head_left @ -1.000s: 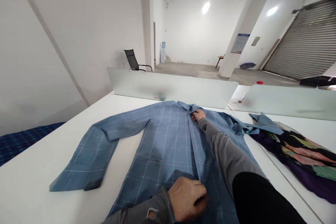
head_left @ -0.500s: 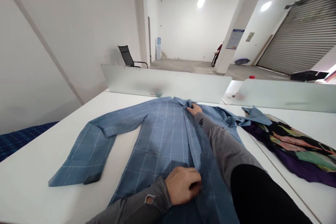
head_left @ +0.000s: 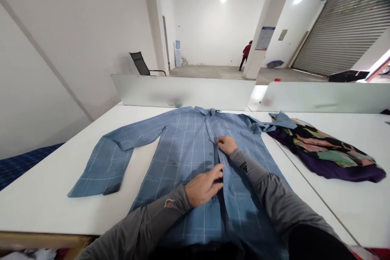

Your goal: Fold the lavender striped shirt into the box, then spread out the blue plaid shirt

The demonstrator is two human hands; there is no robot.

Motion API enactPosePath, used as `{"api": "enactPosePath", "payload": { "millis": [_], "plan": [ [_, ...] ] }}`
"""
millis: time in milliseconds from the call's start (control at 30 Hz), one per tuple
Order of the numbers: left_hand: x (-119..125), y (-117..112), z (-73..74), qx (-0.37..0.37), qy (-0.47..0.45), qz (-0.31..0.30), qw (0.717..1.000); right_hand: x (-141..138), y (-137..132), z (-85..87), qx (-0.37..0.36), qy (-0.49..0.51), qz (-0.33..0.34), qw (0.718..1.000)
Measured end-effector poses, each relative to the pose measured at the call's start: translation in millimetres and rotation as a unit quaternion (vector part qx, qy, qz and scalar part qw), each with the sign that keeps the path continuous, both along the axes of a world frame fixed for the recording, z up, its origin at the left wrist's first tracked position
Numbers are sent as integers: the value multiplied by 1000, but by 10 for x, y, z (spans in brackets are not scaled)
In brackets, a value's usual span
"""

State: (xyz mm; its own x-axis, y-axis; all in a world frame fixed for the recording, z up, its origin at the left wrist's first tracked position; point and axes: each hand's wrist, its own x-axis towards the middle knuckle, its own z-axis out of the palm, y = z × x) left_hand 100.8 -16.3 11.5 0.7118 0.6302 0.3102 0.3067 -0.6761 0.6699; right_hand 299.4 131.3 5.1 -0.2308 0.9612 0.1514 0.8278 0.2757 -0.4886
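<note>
A blue shirt [head_left: 183, 162] with a white windowpane check lies front up on the white table, its collar away from me. Its left-side sleeve is spread and bent on the tabletop; the other sleeve is bunched toward the right. Along the button front, my right hand [head_left: 227, 145] pinches the edge of the placket at chest height. Lower down, my left hand [head_left: 201, 187] rests over the front opening with thumb and fingers apart, its fingertips beside the placket edge. Small buttons show between the two hands.
Patterned and purple cloth [head_left: 329, 150] lies on the table [head_left: 323, 207] to the right, touched by the bunched sleeve. Frosted dividers [head_left: 189, 89] edge the table's far side. A black chair [head_left: 140, 64] and a person in red [head_left: 246, 52] are beyond.
My right hand has moved from the collar down the placket toward me. My left hand has shifted slightly away from me, and its fingers have spread.
</note>
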Motion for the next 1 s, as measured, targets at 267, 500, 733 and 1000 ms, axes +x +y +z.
{"api": "enactPosePath", "payload": {
  "millis": [267,500,733,1000],
  "plan": [
    [33,17,-104,90,135,65,985,111,-52,-48,-9,75,47,996],
    [258,-88,-29,145,264,102,948,13,-149,-34,96,-40,163,981],
    [318,-121,66,55,286,263,920,45,-110,-9,83,-62,124,987],
    [400,-185,79,63,338,295,891,-59,-156,78,60,-105,58,991]
  ]
}}
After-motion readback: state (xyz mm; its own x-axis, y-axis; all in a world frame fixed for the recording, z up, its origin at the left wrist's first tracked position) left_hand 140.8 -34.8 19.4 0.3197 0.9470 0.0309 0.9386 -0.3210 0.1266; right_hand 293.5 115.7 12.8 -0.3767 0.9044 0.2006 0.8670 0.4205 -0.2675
